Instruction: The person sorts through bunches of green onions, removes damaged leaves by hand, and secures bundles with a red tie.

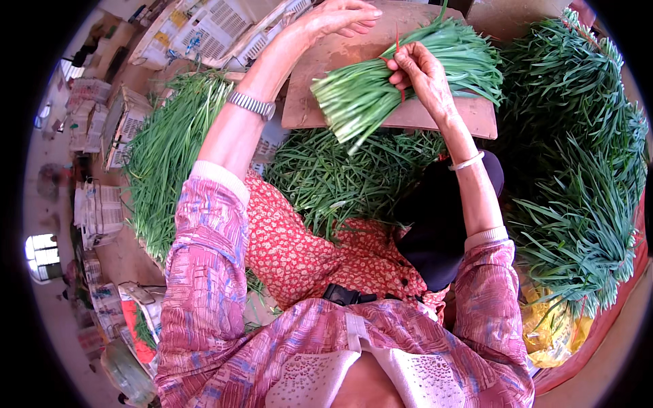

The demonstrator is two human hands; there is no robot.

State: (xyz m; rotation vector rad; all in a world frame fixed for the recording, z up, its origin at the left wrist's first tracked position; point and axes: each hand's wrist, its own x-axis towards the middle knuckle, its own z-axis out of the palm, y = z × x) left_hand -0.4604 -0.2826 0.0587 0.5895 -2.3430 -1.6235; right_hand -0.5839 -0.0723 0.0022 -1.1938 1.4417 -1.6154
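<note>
A bundle of garlic chives [357, 97] lies across a wooden board [326, 56], its pale cut ends towards the lower left. Around its middle runs a thin red tie [397, 41], one end sticking up. My right hand [421, 76] pinches this tie between thumb and fingers on top of the bundle. To the left, over the far edge of the board, my left hand [349, 18] hovers with extended fingers and nothing visible in it. It is apart from the bundle.
Loose chives [178, 153] are heaped at the left. Leaf scraps [352, 173] fill the space below the board, over my lap. Tied chive bundles [576, 194] are stacked at the right above a yellow plastic bag [551, 326]. White plastic crates [219, 30] stand at the upper left.
</note>
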